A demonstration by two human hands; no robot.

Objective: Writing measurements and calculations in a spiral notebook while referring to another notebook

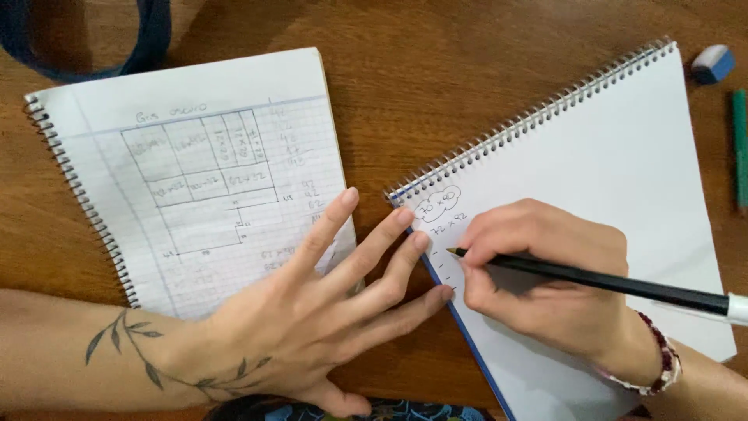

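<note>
On a wooden surface point(405, 70), the right hand point(538, 281) grips a light, stiff pencil point(608, 282) near its tip over a sketchpad point(623, 171). The left hand point(312, 312) lies flat, fingers point(366, 249) spread and released, steadying a gridded notebook point(195, 171).

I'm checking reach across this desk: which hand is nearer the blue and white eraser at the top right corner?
Right. The right hand, writing with a black pencil, sits below-left of the eraser; the left hand lies further left, between the two notebooks.

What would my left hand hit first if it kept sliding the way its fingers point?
The left hand points up and to the right. Its fingertips already touch the corner of the plain spiral pad, so it would probably meet that pad's wire binding first.
</note>
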